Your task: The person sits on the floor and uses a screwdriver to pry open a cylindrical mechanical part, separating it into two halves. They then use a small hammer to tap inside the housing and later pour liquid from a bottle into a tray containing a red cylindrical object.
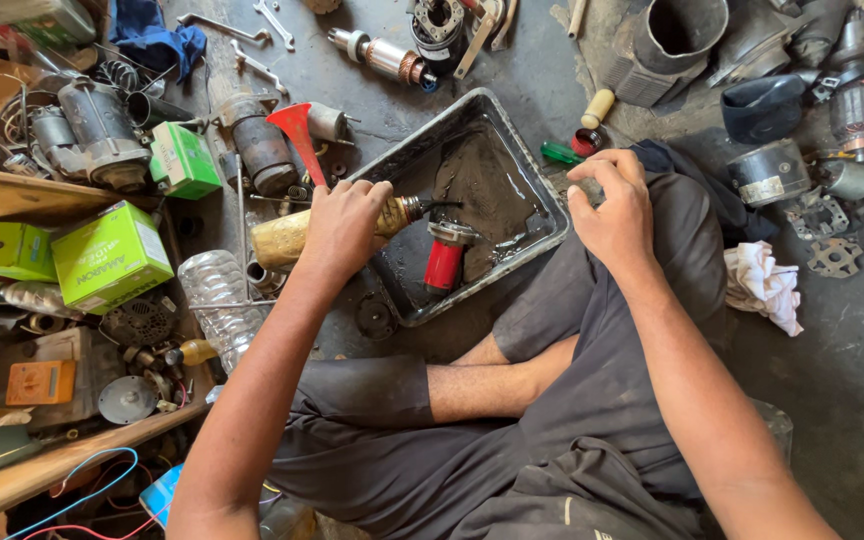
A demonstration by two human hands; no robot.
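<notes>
A person sits cross-legged on a grimy workshop floor, seen from above. The left hand is wrapped closed around a dirty yellow plastic bottle, tipped on its side with its nozzle over the rim of a dented grey metal tray at twelve o'clock, apparently so liquid lands inside. A red-bodied cylindrical motor part lies in the tray's dark oily sludge. The right hand, at one o'clock, is curled nearly shut at the tray's right corner; whether it holds anything I cannot tell. A white rag lies at three o'clock.
</notes>
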